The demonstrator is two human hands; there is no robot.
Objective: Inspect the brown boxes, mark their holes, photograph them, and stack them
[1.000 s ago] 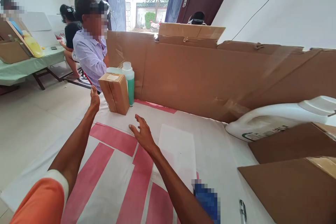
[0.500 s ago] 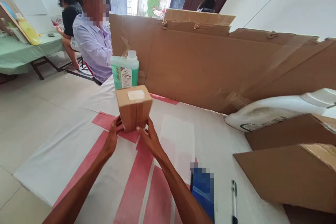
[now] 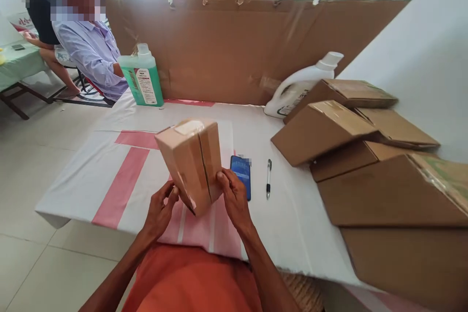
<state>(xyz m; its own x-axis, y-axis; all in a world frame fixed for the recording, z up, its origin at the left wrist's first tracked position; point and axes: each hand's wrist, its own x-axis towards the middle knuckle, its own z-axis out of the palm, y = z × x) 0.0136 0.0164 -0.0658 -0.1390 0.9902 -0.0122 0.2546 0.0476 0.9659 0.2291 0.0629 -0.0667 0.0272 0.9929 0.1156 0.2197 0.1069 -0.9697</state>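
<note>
A small brown cardboard box (image 3: 188,165) with a pale label on its top is tilted above the table near my body. Clear tape runs along the seam on the side facing me. My left hand (image 3: 161,207) grips its lower left edge, thumb and fingers closed on the cardboard. On the other side, my right hand (image 3: 234,197) holds the lower right edge with its thumb on the near face. Just beyond the right hand lies a blue-screened phone (image 3: 241,175), and to its right a pen (image 3: 269,179).
A bottle of green liquid (image 3: 146,83) stands at the back left, before a cardboard partition (image 3: 215,53). Several cardboard boxes (image 3: 380,190) are piled on the right, beside a white jug (image 3: 300,85). A person in a light purple shirt (image 3: 87,53) sits beyond the table's left side.
Both hands have brought the box closer to my body and turned it. The view has tipped downward and swung right, showing more of the box pile and my orange clothing.
</note>
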